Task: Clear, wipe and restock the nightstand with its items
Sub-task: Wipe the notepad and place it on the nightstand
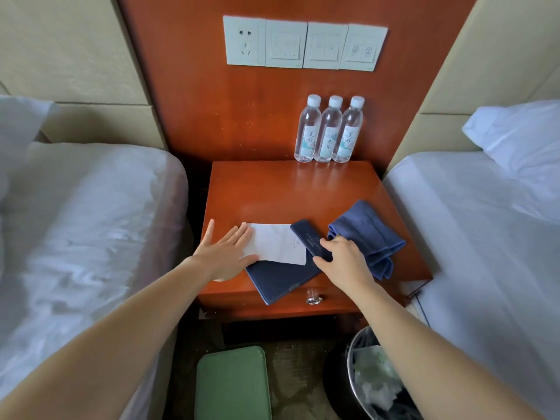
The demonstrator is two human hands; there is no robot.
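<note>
Bench (272, 189), red-brown wood, set between two beds.

- Bottles (329, 131): three, clear, white caps, upright and touching in a row at the back right edge, against the wall panel.
- Folder (278, 280): dark blue, lying flat and askew at the front, one corner overhanging the front edge just beside the drawer knob (313, 299).
- Paper (278, 244): white sheet lying on the folder, its left end reaching onto the bare wood.
- Slim case (306, 237): dark blue, printed, lying across the paper's right end.
- Cloth (369, 231): blue, folded, front right, just beside the case.
- Left hand (225, 253): flat, fingers straight and spread, pressing the paper's left end.
- Right hand (345, 259): fingers curled over the slim case, thumb at its near edge, gripping it.

Surroundings: left bed (91, 222) and right bed (485, 237), white linen; switch panel (303, 43) above; green stool (231, 386) and lined waste bin (351, 368) on the floor in front.
</note>
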